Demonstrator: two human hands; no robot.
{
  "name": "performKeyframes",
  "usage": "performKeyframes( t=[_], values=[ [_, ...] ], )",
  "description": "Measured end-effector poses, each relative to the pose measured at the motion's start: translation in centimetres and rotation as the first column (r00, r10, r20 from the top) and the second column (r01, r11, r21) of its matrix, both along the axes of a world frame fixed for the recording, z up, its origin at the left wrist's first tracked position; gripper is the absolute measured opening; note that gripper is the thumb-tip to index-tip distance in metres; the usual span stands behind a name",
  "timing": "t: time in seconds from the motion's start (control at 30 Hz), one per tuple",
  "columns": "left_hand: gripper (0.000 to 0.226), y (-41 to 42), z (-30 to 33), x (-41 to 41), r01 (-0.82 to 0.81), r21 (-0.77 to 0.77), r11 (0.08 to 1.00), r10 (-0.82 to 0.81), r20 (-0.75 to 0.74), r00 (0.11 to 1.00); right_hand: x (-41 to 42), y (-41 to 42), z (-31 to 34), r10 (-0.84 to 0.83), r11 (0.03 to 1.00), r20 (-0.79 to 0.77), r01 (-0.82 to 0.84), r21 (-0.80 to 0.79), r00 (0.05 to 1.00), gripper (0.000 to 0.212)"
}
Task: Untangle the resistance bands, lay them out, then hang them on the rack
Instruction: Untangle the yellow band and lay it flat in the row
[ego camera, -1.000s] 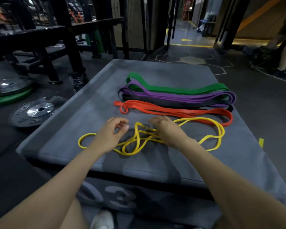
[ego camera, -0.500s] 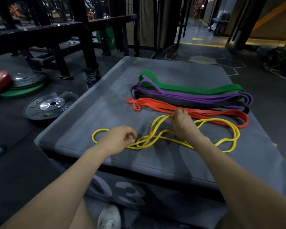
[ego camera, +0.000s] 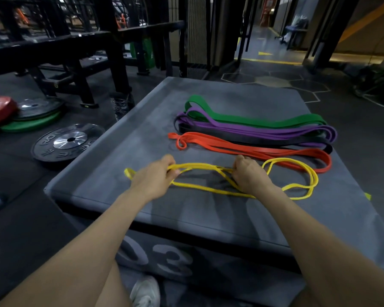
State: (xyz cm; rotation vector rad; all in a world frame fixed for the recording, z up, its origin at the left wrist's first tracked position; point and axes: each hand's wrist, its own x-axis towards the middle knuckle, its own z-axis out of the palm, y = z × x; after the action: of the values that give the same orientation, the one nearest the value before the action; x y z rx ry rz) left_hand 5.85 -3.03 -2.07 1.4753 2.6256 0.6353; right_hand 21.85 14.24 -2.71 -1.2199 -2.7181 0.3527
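Head view. Left hand curls its fingers round a bunch of yellow band strands and holds them just off the pad. Right hand pinches the same band further along, where two strands cross; knuckles face the camera, so the fingertips' exact hold cannot be told. Between the hands the band runs in a long open loop, part raised, part lying flat.

Landmark: the yellow band. A short end loop pokes out beyond the left hand; a double loop trails on the pad past the right hand. It lies on the near half of the grey padded box, which serves as the worktop. Just behind it lies the orange band, near the right hand's knuckles, with a small twist at its left end. Behind that, the black band, purple band and green band lie packed side by side, touching. Weight plates sit on the floor well to the left. No rack is identifiable for certain.

Judgement: untangling the last band; hanging not begun.

Risks: pulling the hands apart could tighten the crossing into a knot. The trailing double loop may drag into the orange band and snag it. A slipped stretched strand could snap back.
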Motion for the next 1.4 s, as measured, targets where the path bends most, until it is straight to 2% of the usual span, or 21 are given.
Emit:
performKeyframes(
  t=[0.17,0.33,0.43,0.53,0.6,0.67,0.8,0.87,0.97,1.03,1.2,1.27,1.4],
  values=[
    [0.027,-0.3,-0.4,-0.9,-0.146,0.003,0.989,0.146,-0.010,0.989,0.0,-0.4,0.6,0.072,0.997,-0.010,-0.072,-0.004,0.997,0.028],
    [0.024,-0.4,-0.3,-1.0,-0.167,0.026,0.986,0.168,-0.092,0.981,0.4,-0.8,0.8,0.156,0.985,-0.072,-0.150,0.080,0.985,0.024],
    [0.033,-0.2,-0.2,-0.6,-0.162,0.086,0.983,0.174,-0.155,0.972,1.1,-0.9,1.0,0.125,0.984,-0.094,-0.111,0.138,0.988,0.027],
    [0.032,0.6,0.2,1.1,-0.034,0.276,0.961,0.099,-0.226,0.969,2.7,-0.6,1.5,0.027,0.987,-0.182,0.004,0.163,0.983,0.021],
    [0.030,1.7,0.2,2.6,0.104,0.295,0.950,-0.028,-0.250,0.968,4.4,0.0,1.5,-0.030,0.989,-0.207,0.060,0.138,0.978,0.014],
    [0.035,3.1,-0.1,4.4,0.237,0.230,0.944,-0.186,-0.225,0.957,6.3,0.9,1.4,-0.052,0.996,-0.169,0.064,0.065,0.984,0.013],
    [0.056,5.2,-1.0,6.9,0.412,-0.054,0.910,-0.415,-0.141,0.899,10.0,1.8,1.1,0.077,0.991,0.002,-0.076,-0.108,0.997,0.038],
    [0.058,5.8,-1.4,7.4,0.424,-0.123,0.897,-0.434,-0.071,0.898,11.7,1.7,1.1,0.161,0.981,0.062,-0.153,-0.119,0.985,0.041],
    [0.050,6.0,-1.7,7.4,0.404,-0.129,0.906,-0.408,0.000,0.913,13.5,1.9,0.8,0.208,0.977,0.103,-0.202,-0.072,0.973,0.021],
    [0.042,5.8,-1.6,7.3,0.381,-0.139,0.914,-0.389,-0.039,0.920,14.4,2.4,0.5,0.142,0.990,0.117,-0.139,-0.027,0.983,0.013],
    [0.028,5.3,-1.5,7.1,0.307,-0.120,0.944,-0.319,-0.101,0.942,17.0,3.2,0.6,-0.161,0.984,0.176,0.145,0.099,0.971,0.013],
    [0.021,4.9,-1.4,7.0,0.277,-0.111,0.954,-0.290,-0.123,0.949,17.1,2.8,0.6,-0.187,0.975,0.206,0.155,0.162,0.961,0.009],
    [0.017,4.0,-1.0,6.7,0.214,-0.027,0.976,-0.216,-0.124,0.968,16.3,1.9,0.9,-0.227,0.959,0.257,0.169,0.229,0.939,0.023]
  ],
)
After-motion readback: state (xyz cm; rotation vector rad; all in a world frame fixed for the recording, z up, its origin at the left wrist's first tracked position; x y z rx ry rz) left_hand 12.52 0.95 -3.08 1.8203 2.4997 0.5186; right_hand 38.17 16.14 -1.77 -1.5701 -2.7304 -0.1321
